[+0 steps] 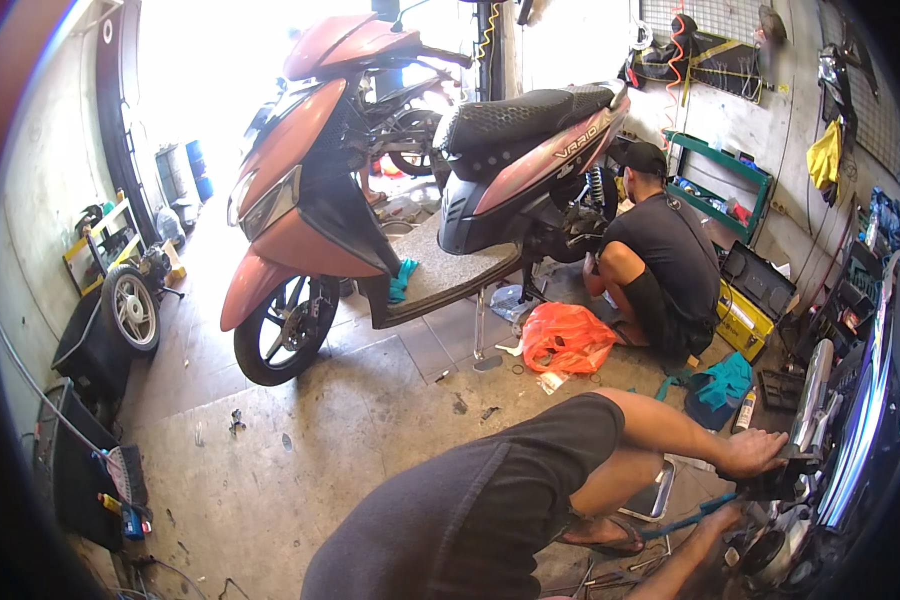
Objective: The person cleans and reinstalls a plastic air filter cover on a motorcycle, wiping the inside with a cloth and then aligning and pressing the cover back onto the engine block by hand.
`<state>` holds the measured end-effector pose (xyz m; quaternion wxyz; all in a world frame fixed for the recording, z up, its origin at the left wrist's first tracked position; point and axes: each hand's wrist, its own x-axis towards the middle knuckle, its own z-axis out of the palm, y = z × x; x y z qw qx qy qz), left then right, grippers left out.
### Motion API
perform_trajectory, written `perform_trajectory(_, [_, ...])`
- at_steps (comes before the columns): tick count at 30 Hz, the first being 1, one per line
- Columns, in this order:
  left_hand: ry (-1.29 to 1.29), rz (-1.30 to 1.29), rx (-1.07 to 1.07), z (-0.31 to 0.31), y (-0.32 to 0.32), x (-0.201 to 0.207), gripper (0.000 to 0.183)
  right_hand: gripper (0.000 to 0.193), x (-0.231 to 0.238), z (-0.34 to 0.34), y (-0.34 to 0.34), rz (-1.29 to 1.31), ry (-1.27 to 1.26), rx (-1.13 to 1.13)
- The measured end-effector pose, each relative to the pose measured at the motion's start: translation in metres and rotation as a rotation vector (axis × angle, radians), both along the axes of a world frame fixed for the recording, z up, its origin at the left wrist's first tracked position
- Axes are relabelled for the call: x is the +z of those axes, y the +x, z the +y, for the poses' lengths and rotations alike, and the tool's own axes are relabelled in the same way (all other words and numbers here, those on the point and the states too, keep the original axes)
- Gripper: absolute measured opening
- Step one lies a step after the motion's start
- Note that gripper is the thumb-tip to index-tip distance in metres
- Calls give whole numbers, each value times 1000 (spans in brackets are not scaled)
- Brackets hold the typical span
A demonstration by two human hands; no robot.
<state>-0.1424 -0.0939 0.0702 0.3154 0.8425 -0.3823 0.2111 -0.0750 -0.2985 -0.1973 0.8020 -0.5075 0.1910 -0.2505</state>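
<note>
Left hand (755, 452) lies flat, fingers spread, on the dark motorcycle (860, 420) at right, gripping nothing. Right hand (722, 520) below it closes round a blue-handled tool (685, 522), tip hidden in the bike's underside. Co-worker (660, 260) crouches by red scooter (390, 170).

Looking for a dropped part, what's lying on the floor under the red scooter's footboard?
Under the red scooter footboard: its center stand, an orange plastic bag, a clear plastic wrapper and small dark bits on the concrete floor. The floor behind the crouching person is hidden.
</note>
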Motion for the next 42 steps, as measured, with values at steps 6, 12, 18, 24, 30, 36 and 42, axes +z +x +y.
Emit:
perform_trajectory(6, [43, -159, -19, -10, -1, -2, 59, 39, 14, 6, -1, 44, -173, -65])
perform_trajectory(12, [130, -143, -77, -6, 0, 1, 57, 38, 20, 7, 1, 47, -299, -53])
perform_trajectory(18, [146, -138, -70, -7, 1, 7, 57, 38, 28, 3, 7, -62, -547, -25])
perform_trajectory(24, [122, -167, 62, 10, 15, -16, 60, 38, 93, 105, -54, 5, -832, -37])
perform_trajectory(30, [151, -6, 56, 6, 23, 9, 66, 36, 124, 131, -70, -179, -601, 88])
perform_trajectory(36, [-6, -151, 304, 26, 48, -26, 67, 42, 144, 175, -91, -173, -411, 232])
perform_trajectory(42, [-140, 151, 220, 13, 30, 1, 56, 38, 163, 171, -103, -68, -620, -24])
